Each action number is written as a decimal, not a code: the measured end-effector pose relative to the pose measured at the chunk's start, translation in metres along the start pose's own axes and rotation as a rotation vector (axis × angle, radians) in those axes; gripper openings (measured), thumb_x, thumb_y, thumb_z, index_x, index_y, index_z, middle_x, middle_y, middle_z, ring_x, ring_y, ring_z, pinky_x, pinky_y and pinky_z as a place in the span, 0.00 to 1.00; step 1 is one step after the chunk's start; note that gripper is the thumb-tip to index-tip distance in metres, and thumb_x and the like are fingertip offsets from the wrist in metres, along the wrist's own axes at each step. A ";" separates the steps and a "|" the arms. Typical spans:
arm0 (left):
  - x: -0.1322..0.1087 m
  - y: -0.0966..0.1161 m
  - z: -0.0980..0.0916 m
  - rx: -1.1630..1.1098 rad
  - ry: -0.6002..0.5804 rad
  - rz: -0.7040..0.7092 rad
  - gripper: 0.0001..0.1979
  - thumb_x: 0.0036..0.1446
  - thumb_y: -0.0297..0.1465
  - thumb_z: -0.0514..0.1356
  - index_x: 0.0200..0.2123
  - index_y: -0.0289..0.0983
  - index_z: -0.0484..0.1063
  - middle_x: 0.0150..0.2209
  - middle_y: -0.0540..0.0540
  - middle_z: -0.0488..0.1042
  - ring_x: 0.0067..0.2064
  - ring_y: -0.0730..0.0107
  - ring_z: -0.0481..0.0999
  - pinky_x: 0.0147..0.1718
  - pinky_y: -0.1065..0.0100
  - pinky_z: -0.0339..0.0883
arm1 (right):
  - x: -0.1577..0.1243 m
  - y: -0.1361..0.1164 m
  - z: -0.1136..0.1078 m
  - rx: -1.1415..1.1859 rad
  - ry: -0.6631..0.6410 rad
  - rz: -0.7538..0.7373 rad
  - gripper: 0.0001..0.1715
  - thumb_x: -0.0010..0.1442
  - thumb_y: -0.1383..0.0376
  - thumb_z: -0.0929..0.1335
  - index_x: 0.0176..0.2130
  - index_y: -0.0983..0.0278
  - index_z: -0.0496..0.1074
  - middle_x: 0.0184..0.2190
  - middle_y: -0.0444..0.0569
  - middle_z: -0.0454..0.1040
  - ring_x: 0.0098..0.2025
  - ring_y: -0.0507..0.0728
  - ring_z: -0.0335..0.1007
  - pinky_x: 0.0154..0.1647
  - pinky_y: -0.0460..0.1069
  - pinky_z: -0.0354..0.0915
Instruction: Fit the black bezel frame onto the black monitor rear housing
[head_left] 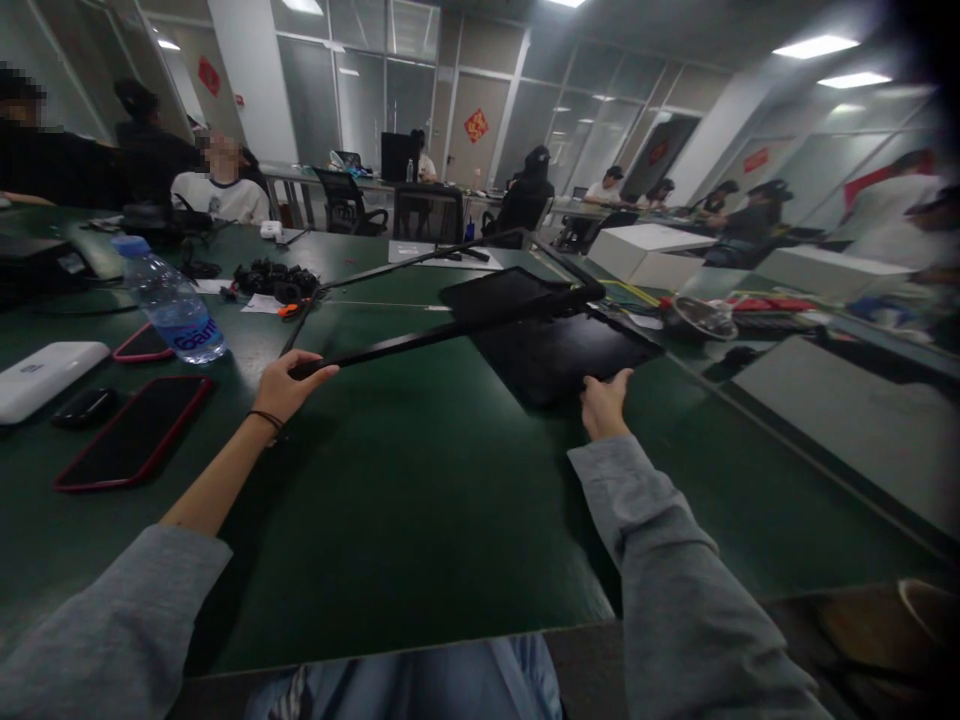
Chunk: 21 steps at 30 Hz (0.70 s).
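Note:
A thin black rectangular frame [405, 342] hangs tilted above the dark green table [420, 500], its near corner pinched in my left hand [289, 385], which is closed on it. A black panel [559, 355] lies flat on the table under the frame's right side. My right hand [604, 402] rests on that panel's near edge with fingers curled onto it. A smaller dark plate [502, 292] sits raised at the frame's far right part.
Left of my arm lie a red-cased phone [135, 432], a second red-edged phone [142, 343], a small black device [84, 407], a white box [45, 375] and a water bottle [172, 305]. Black parts [274, 280] are piled further back. Several people sit at other tables.

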<state>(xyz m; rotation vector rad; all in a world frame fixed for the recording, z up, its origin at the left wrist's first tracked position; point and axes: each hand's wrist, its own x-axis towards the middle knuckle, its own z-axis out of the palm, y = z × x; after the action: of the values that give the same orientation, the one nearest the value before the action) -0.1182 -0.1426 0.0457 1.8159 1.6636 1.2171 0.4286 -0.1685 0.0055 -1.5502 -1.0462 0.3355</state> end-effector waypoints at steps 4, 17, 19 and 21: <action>0.000 -0.002 -0.001 0.038 -0.010 0.041 0.28 0.46 0.57 0.67 0.39 0.39 0.78 0.41 0.42 0.81 0.44 0.56 0.79 0.47 0.57 0.72 | 0.003 -0.005 0.018 0.160 -0.145 0.211 0.61 0.50 0.59 0.69 0.76 0.55 0.43 0.54 0.54 0.77 0.41 0.61 0.78 0.39 0.60 0.77; -0.011 0.009 0.001 0.318 -0.024 0.296 0.21 0.54 0.53 0.68 0.39 0.42 0.79 0.45 0.43 0.82 0.51 0.51 0.77 0.57 0.48 0.62 | 0.009 -0.039 -0.006 0.243 -0.329 0.081 0.41 0.60 0.34 0.62 0.55 0.60 0.71 0.50 0.59 0.80 0.53 0.65 0.78 0.56 0.63 0.73; -0.011 0.006 0.003 0.321 -0.054 0.297 0.21 0.54 0.53 0.67 0.39 0.43 0.78 0.46 0.43 0.82 0.51 0.51 0.77 0.58 0.47 0.62 | 0.005 -0.040 0.001 0.151 -0.325 -0.030 0.41 0.55 0.40 0.72 0.59 0.60 0.70 0.52 0.57 0.79 0.54 0.65 0.77 0.60 0.64 0.71; -0.009 0.000 0.005 0.314 -0.099 0.270 0.22 0.54 0.54 0.67 0.40 0.43 0.78 0.47 0.42 0.82 0.52 0.51 0.77 0.56 0.49 0.63 | 0.000 -0.037 0.011 0.072 -0.267 -0.118 0.44 0.54 0.47 0.74 0.64 0.61 0.67 0.54 0.57 0.78 0.56 0.65 0.76 0.63 0.65 0.68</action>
<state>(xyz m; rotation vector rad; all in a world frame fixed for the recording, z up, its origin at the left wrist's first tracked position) -0.1132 -0.1498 0.0404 2.3134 1.6693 0.9874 0.4054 -0.1644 0.0359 -1.3973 -1.3124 0.5029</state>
